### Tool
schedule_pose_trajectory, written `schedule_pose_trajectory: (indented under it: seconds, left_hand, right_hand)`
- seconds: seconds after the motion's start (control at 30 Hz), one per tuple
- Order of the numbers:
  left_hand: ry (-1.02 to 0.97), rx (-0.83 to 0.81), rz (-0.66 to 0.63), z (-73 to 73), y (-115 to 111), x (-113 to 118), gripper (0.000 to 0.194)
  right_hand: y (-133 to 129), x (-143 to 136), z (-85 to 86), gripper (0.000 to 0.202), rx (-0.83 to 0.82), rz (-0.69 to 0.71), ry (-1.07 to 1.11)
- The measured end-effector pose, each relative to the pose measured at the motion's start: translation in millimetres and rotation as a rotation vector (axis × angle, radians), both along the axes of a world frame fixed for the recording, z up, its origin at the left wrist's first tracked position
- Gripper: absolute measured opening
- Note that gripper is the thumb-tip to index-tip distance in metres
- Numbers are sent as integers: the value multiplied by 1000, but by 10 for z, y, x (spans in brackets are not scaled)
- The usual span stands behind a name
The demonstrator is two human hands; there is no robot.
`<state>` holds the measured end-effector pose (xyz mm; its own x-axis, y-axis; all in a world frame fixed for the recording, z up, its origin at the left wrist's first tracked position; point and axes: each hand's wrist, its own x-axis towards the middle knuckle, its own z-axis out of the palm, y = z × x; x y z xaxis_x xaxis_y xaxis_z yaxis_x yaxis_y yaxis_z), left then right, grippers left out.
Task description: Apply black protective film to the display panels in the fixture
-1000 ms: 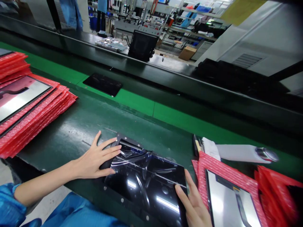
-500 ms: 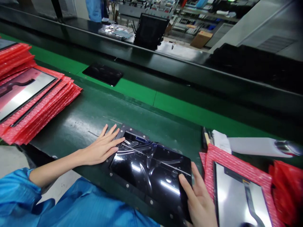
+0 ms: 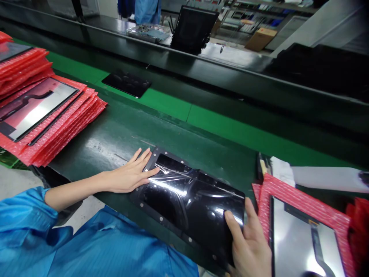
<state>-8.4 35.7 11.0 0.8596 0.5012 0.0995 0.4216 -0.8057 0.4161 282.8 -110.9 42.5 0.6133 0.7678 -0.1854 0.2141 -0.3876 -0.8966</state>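
Observation:
A glossy black screen panel (image 3: 201, 207) with wavy reflections lies over a dark flat fixture (image 3: 175, 231), which has several silver round dots along its border. My left hand (image 3: 129, 177) rests flat on the fixture's left end, fingers stretched and spread, holding nothing. At the opposite end, my right hand (image 3: 250, 242) grips the panel's right edge. Its thumb is on the glossy face, and the other fingers are at the edge, partly hidden. Just right of that hand, a silver-backed display panel (image 3: 296, 238) with a dark ribbon cable lies on a pink bubble-wrap sleeve (image 3: 305, 206).
Red bubble-wrap sleeves (image 3: 77, 123) are stacked at left, with a silver-backed display panel (image 3: 54, 104) on top. Another black screen (image 3: 127, 84) lies on the green strip beyond the dark green bench (image 3: 115, 123). A white cloth (image 3: 282, 169) sits at right.
My view has shifted slightly. My right hand and the panel's right end have moved a little right relative to the fixture, and the reflections have changed. My left hand stays on the fixture.

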Motion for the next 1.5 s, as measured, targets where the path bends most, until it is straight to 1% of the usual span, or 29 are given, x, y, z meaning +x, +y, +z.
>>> schedule_pose_trajectory:
  seconds: [0.07,0.13,0.2,0.27,0.3,0.37,0.47,0.5,0.57,0.63,0.7,0.77,0.83,0.87,0.93,1.03,1.13,1.3,1.4,1.5]
  left_hand:
    - [18,-9,-32,49,27,-6,64]
    - [36,-13,-54,96,44,-6,76]
    - [62,-2,-57,129,41,2,86]
    - [99,24,-45,143,19,14,90]
    - [118,41,-38,143,3,20,90]
    - [146,83,-29,127,-28,27,91]
    - [154,166,-20,61,-54,17,90]
    - [154,199,-15,31,-54,9,89]
    - [149,271,-3,-33,-44,-6,87]
    - [130,327,-7,-87,-32,-12,85]
    - [104,356,16,-119,-27,7,81]
    - [87,382,71,-132,-24,63,74]
    - [82,406,145,-133,-14,156,69]
    - [76,407,173,-131,-7,211,70]
    - [63,376,226,-122,6,320,78]
    - [35,311,267,-110,8,440,89]
    - [17,273,295,-119,2,488,88]
    - [17,257,278,-157,43,481,89]
    - [17,277,262,-159,76,455,89]
    - [45,308,252,-156,77,423,82]
  right_hand:
    - [13,14,-22,88,-12,-67,30]
    - [18,26,-57,90,-37,-121,86]
    - [11,46,-111,88,-38,-136,121]
    - [-5,84,-176,84,3,-114,72]
    - [-15,113,-208,80,27,-89,2]
    - [-39,194,-262,71,53,-14,-217]
    - [-76,363,-301,58,59,133,-544]
    - [-84,428,-304,54,62,186,-601]
    - [-85,563,-298,45,57,265,-651]
    - [-59,697,-285,39,46,300,-682]
    - [-8,816,-273,35,53,333,-726]
    - [54,907,-269,37,62,415,-775]
    - [108,964,-275,47,48,523,-854]
    - [125,979,-279,53,27,572,-915]
    - [137,986,-292,62,-21,656,-1061]
    - [118,962,-321,68,-78,733,-1218]
    - [107,928,-374,74,-101,740,-1235]
    - [174,885,-448,77,-84,726,-1180]
    - [221,829,-422,74,-92,737,-1143]
    - [194,735,-342,63,-60,767,-1068]
